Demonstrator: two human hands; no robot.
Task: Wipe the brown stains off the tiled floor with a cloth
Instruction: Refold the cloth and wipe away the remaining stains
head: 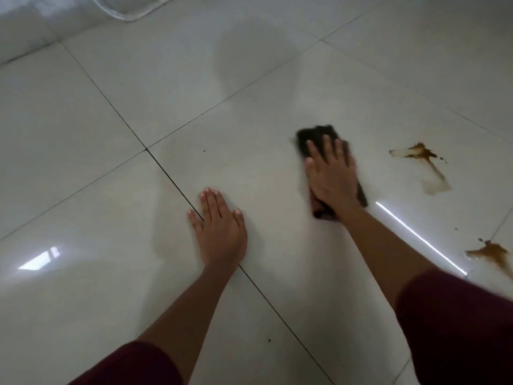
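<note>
Because the right hand (331,176) is smeared by motion blur, its fingers (327,147) read only as straight and spread, pressing flat on a dark cloth (313,137) without curling round it. Much of the cloth is hidden under the palm; its far end shows beyond the fingertips and a near corner beside the wrist, so its long axis runs away from the person, tilted slightly left. It lies on the tiled floor (111,107), left of a brown stain (422,155) with a pale streak trailing from it. A second brown stain (491,252) is cut off at the right edge. The left hand (219,226) rests flat, fingers straight, across a dark grout line (172,179). Maroon sleeves (455,323) cover both upper arms.
</note>
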